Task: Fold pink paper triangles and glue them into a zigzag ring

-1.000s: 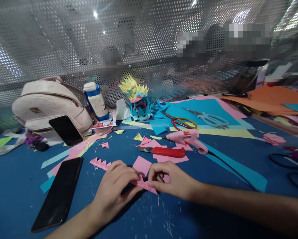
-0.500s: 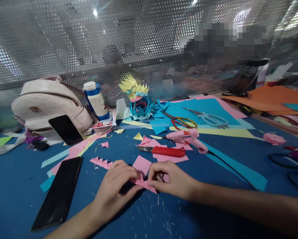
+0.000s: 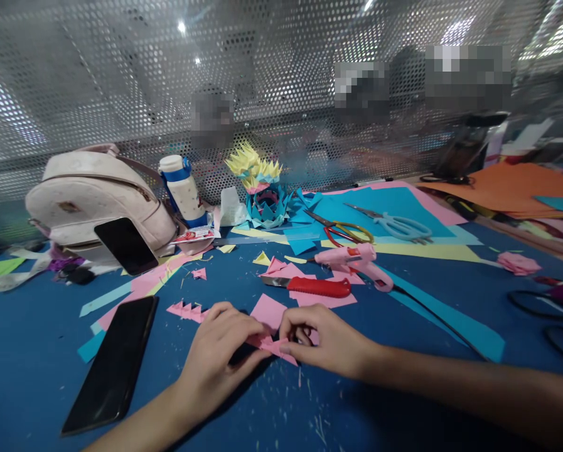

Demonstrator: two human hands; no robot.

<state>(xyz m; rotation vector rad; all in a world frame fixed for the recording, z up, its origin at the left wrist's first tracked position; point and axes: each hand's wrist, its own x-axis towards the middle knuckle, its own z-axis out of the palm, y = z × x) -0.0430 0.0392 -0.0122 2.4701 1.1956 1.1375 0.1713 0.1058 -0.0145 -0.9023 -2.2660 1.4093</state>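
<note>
Between my two hands lies a folded strip of pink paper (image 3: 277, 348), low over the blue table. My left hand (image 3: 225, 348) pinches its left end, thumb below and fingers on top, covering part of it. At its right side my right hand (image 3: 321, 342) grips the strip between thumb and curled fingers. Just behind the hands rests a flat pink paper square (image 3: 268, 312). To the left, partly behind my left hand, is a pink row of folded paper points (image 3: 187, 311). A red-handled utility knife (image 3: 319, 287) lies on pink paper beyond my right hand.
A pink glue gun (image 3: 349, 257) with a black cord sits behind the knife, near two pairs of scissors (image 3: 349, 233). Phones (image 3: 112, 364), a backpack (image 3: 97, 194) and a bottle (image 3: 182, 191) are at left. A yellow and blue paper model (image 3: 265, 204) stands behind.
Both hands keep their grip on the pink paper strip. My left fingers have shifted slightly over it, and the row of paper points has moved a little left.
</note>
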